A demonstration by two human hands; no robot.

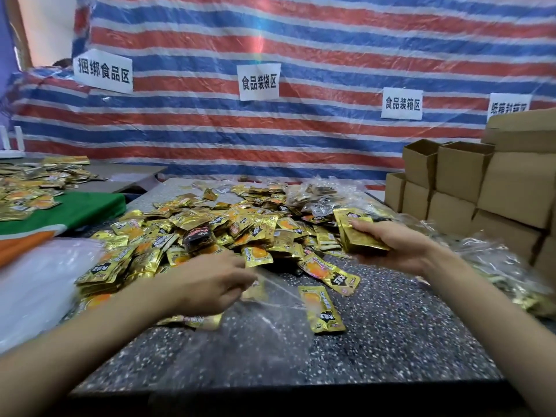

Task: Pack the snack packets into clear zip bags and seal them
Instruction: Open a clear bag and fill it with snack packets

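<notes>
My left grip [207, 284] pinches open the clear plastic zip bag [270, 320] on the speckled grey tabletop [391, 341], so my right grip [397, 251], clasping the stack of gold foil snack packets [358, 236], should slide them in squared, edge-first.

The desk [391, 341] is a dark slab flecked with white, and its front edge runs across the bottom of the view. A broad heap of gold snack packets [228, 227] covers its far and left parts. Nearer the front, a clear zip bag [270, 320] lies mostly flat on the bare surface. A loose packet [322, 310] lies at the bag's right edge, and a second loose packet [329, 273] sits a little farther back. Crumpled clear plastic bags [496, 260] spread along the right side.
</notes>
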